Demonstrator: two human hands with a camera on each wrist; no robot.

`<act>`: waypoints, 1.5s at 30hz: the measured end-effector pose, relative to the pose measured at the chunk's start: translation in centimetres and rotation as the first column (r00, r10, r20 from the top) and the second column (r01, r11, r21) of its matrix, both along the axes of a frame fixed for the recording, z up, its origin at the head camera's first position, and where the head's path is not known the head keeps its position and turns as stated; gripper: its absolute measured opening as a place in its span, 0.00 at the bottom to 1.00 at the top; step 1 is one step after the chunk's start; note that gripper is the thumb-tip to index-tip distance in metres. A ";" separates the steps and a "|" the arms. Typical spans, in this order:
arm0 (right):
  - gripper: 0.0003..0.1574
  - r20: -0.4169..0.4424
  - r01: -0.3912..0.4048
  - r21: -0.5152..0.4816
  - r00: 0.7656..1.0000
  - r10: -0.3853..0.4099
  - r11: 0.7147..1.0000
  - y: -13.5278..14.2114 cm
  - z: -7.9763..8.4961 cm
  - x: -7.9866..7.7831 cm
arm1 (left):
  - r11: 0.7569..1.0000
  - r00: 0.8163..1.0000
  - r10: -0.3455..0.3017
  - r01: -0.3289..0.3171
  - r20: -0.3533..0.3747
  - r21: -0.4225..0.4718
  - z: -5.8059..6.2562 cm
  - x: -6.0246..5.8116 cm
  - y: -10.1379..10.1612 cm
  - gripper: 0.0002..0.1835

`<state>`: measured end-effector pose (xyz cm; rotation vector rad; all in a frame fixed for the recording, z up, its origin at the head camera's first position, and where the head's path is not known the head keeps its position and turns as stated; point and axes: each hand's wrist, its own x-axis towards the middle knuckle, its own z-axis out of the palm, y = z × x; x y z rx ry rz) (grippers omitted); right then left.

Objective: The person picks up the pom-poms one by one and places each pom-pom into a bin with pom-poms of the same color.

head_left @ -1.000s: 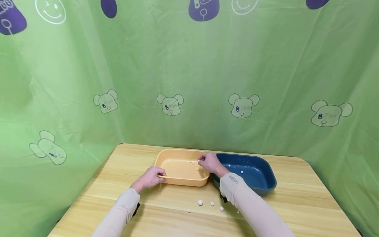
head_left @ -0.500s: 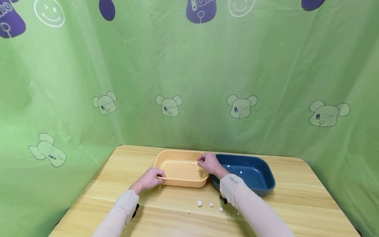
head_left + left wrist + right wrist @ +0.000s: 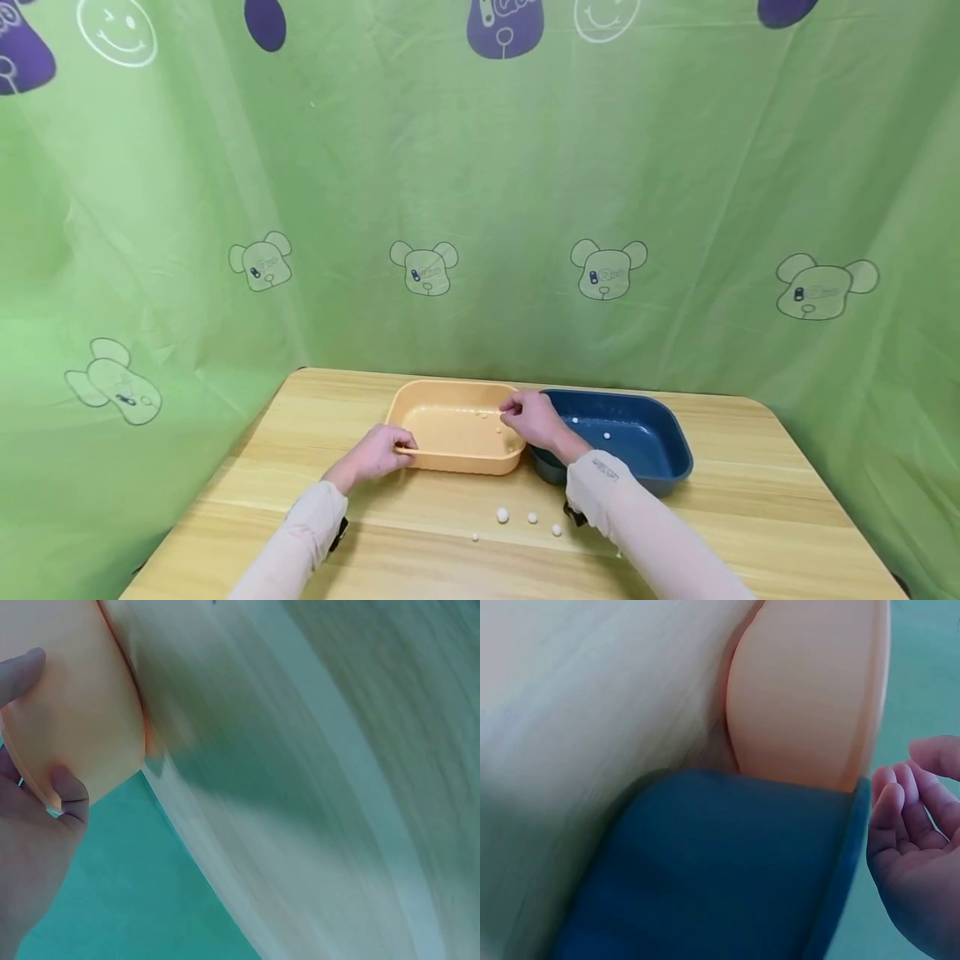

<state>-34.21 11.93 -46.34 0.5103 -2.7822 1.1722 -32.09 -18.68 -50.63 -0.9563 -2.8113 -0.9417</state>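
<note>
My left hand [image 3: 377, 452] grips the near left rim of a peach-orange plastic basin [image 3: 465, 463]. In the left wrist view, two digits of that hand [image 3: 37, 847] lie against the basin's outer wall [image 3: 82, 705]. My right hand [image 3: 531, 417] hovers over the basin's right end, its fingertips bunched together. Its fingers [image 3: 889, 806] look curled in the right wrist view, with the thumb close by; whether a ball is between them cannot be made out. Several tiny white balls [image 3: 498, 430] lie inside the orange basin.
A dark blue basin [image 3: 678, 467] stands against the orange one's right side, with small white balls [image 3: 607, 436] inside. Several white balls of differing size, the largest [image 3: 502, 516] among them, lie on the wooden table [image 3: 420, 558] in front. A green curtain [image 3: 495, 333] hangs behind.
The head view has shifted slightly. Both hands keep nearly the same places: the left on the orange rim, the right over the basin's right end. The right forearm has moved slightly right.
</note>
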 end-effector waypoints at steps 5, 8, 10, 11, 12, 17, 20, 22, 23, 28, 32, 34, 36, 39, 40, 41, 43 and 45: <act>0.05 -0.022 -0.014 0.004 1.000 0.014 1.000 0.7 0.7 1.1 | 0.999 0.997 -0.024 0.022 -0.072 -0.038 0.1 0.1 -0.1 0.07; 0.06 -0.013 -0.010 0.007 1.000 0.010 1.000 1.3 1.0 1.7 | 0.998 0.993 -0.029 0.024 -0.111 -0.053 0.1 0.2 -0.2 0.10; 0.05 -0.003 -0.007 0.006 1.000 0.007 1.000 1.9 1.2 2.1 | 0.999 0.991 -0.028 0.022 -0.128 -0.048 0.3 0.3 -0.3 0.13; 0.05 0.003 -0.009 0.007 1.000 0.009 1.000 2.2 1.2 2.3 | 0.999 0.991 -0.025 0.018 -0.134 -0.049 0.4 0.4 -0.4 0.14; 0.05 0.004 -0.012 0.004 1.000 0.012 1.000 2.5 1.3 2.5 | 0.999 0.991 -0.016 0.009 -0.132 -0.050 0.5 0.4 -0.5 0.16; 0.05 -0.008 -0.037 0.011 0.999 0.037 0.999 4.2 1.9 3.6 | 0.999 0.995 0.014 -0.019 -0.100 -0.044 1.7 0.9 -1.1 0.21; 0.06 -0.028 -0.043 0.031 0.999 0.044 0.999 5.3 2.3 4.2 | 0.999 0.996 0.022 -0.026 -0.084 -0.043 2.5 1.3 -1.5 0.22; 0.07 -0.036 -0.040 0.045 0.999 0.041 0.998 6.1 2.4 4.5 | 0.999 0.996 0.027 -0.030 -0.082 -0.040 3.0 1.5 -1.6 0.23; 0.07 -0.039 -0.038 0.050 0.998 0.040 0.998 6.6 2.5 4.7 | 0.999 0.996 0.029 -0.032 -0.082 -0.036 3.2 1.6 -1.6 0.23; 0.06 -0.053 -0.020 0.094 0.998 0.025 0.995 9.3 2.6 5.9 | 0.998 0.990 0.051 -0.056 -0.134 -0.033 4.1 2.7 -1.3 0.24; 0.06 -0.037 0.000 0.132 0.999 0.005 0.991 11.6 2.2 6.6 | 0.999 0.981 0.030 -0.033 -0.190 -0.012 4.7 4.0 0.1 0.21; 0.06 -0.036 0.014 0.149 0.999 -0.009 0.989 12.7 1.9 6.8 | 1.000 0.981 -0.010 0.009 -0.192 -0.005 5.0 4.7 1.2 0.18; 0.05 -0.050 0.013 0.158 0.999 -0.005 0.987 13.9 1.5 7.0 | 0.998 0.984 -0.061 0.060 -0.167 -0.012 5.2 5.4 2.5 0.16; 0.03 -0.073 0.017 0.165 0.997 -0.005 0.986 15.5 0.9 7.4 | 0.989 0.984 -0.150 0.150 -0.099 -0.005 5.1 6.2 4.4 0.14; 0.03 -0.076 0.014 0.163 0.997 -0.002 0.987 16.0 0.8 7.5 | 0.985 0.982 -0.172 0.172 -0.076 -0.003 5.0 6.4 5.0 0.14; 0.03 -0.076 0.009 0.159 0.997 0.003 0.987 16.6 0.7 7.7 | 0.981 0.980 -0.193 0.193 -0.054 -0.002 4.9 6.7 5.6 0.14; 0.03 -0.070 0.011 0.158 0.998 0.001 0.987 17.6 0.5 8.1 | 0.970 0.970 -0.244 0.244 -0.017 0.006 4.5 7.1 6.7 0.14; 0.03 -0.060 0.007 0.153 0.998 0.002 0.988 18.5 0.4 8.4 | 0.958 0.958 -0.285 0.285 0.018 -0.009 4.0 7.4 7.5 0.13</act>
